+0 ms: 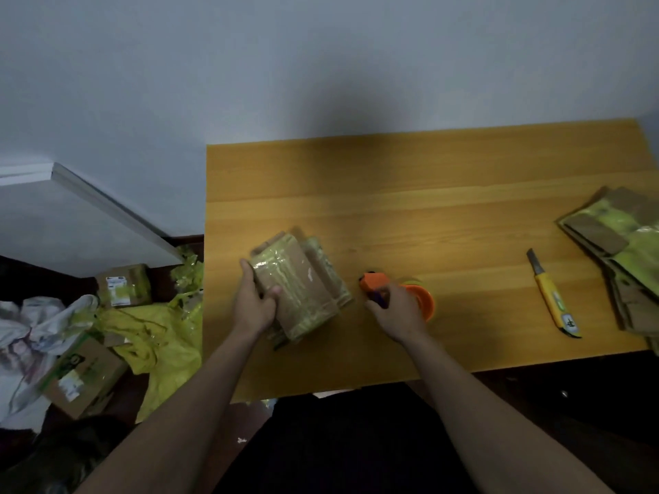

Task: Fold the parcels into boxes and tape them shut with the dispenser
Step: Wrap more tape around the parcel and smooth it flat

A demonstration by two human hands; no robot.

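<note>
A small brown cardboard box [303,290] with strips of yellowish tape sits near the front left of the wooden table [428,208]. My left hand [255,301] grips its left side, thumb on top. Just to its right, my right hand [396,311] is closed around the handle of the orange tape dispenser [420,301], which rests on the table. The dispenser's nose points toward the box, a small gap apart from it.
A yellow-handled utility knife [551,297] lies on the table to the right. A stack of flattened cardboard parcels [624,254] sits at the right edge. On the floor to the left lie taped boxes [124,285], yellow plastic [167,336] and white cloth [32,333].
</note>
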